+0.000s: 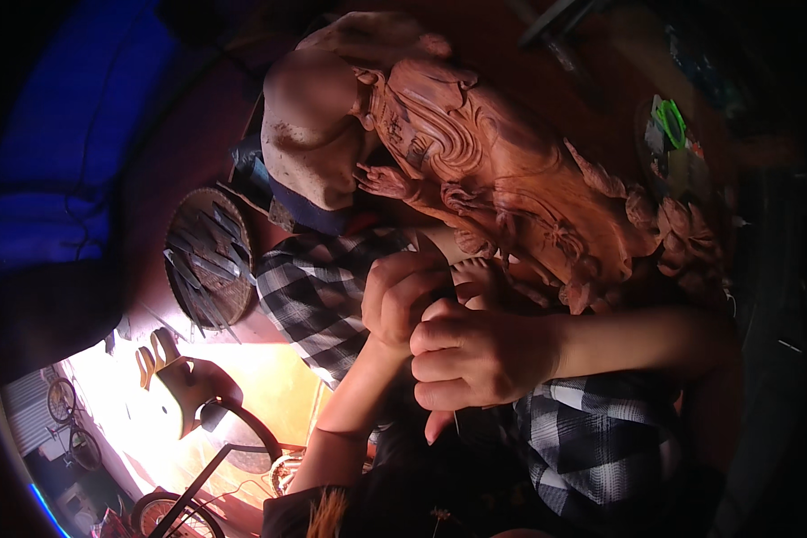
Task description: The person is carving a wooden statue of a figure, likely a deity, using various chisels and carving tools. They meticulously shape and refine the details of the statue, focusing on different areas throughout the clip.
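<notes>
My left hand [402, 294] is closed, its fingers curled, in the middle of the view above my lap. Pressed close beside it on the right is my right hand [480, 356], also closed in a fist. A dark, blade-like piece [434, 253] stands up from between the hands, and a thin bright sliver shows below the right fist. My fingers hide most of whatever they grip. Just beyond the hands lies a carved reddish wooden statue [511, 193] of a robed figure, its head end against a stained beige cloth bundle [287, 121].
A round woven basket [176, 285] holding several chisels [208, 255] stands at left. A bright lamp [184, 394] lights the floor at lower left, with bicycles [73, 421] behind it. A green ring-shaped item [671, 124] lies at far right. Checked cloth [592, 439] covers my legs.
</notes>
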`<action>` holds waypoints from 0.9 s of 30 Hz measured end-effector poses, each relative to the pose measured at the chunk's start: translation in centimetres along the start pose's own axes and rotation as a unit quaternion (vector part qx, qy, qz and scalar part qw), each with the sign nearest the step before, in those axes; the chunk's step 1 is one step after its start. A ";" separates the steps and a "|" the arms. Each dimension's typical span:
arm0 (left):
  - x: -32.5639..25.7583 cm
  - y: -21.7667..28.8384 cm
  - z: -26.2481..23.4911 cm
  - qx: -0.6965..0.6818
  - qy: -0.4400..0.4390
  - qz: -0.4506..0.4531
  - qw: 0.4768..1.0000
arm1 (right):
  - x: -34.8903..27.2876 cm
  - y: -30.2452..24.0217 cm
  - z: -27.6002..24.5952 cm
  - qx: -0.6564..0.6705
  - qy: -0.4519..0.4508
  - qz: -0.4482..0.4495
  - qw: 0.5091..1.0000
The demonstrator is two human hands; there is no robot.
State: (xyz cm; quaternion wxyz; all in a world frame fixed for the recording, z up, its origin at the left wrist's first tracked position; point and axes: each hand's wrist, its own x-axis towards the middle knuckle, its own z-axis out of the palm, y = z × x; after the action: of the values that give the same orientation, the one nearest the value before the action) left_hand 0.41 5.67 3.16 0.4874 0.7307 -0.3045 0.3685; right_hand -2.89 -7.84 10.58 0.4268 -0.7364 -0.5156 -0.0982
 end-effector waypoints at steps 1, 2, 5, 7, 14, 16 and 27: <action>0.1 0.1 -0.3 -0.005 -0.023 -0.006 1.000 | 0.2 -0.2 0.0 0.030 0.019 0.032 0.999; 0.4 0.3 -0.9 -0.010 -0.049 -0.011 0.999 | 0.5 -0.2 -0.2 0.075 0.041 0.055 0.995; 0.6 -0.2 -2.8 0.049 -0.124 0.014 0.991 | 0.1 -0.2 -0.3 0.075 0.021 0.058 0.995; 1.5 0.0 -3.8 0.085 -0.181 0.041 0.979 | -0.7 -0.2 -0.4 0.048 -0.027 0.048 0.997; 1.4 -0.5 -2.2 0.028 -0.150 0.011 0.988 | -2.5 1.2 -1.5 -0.042 -0.084 0.026 0.995; 1.7 -0.5 -1.6 0.015 -0.149 -0.013 0.989 | -2.3 1.9 -2.1 -0.008 -0.075 0.033 0.997; 2.2 0.5 -0.2 0.007 -0.147 -0.063 0.987 | -2.0 2.4 -1.1 0.042 0.053 0.018 0.998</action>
State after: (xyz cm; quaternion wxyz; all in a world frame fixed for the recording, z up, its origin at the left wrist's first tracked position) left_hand 1.14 5.46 5.35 0.4542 0.7982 -0.3235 0.2281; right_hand -1.41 -10.24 8.86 0.4861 -0.7207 -0.4825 -0.1071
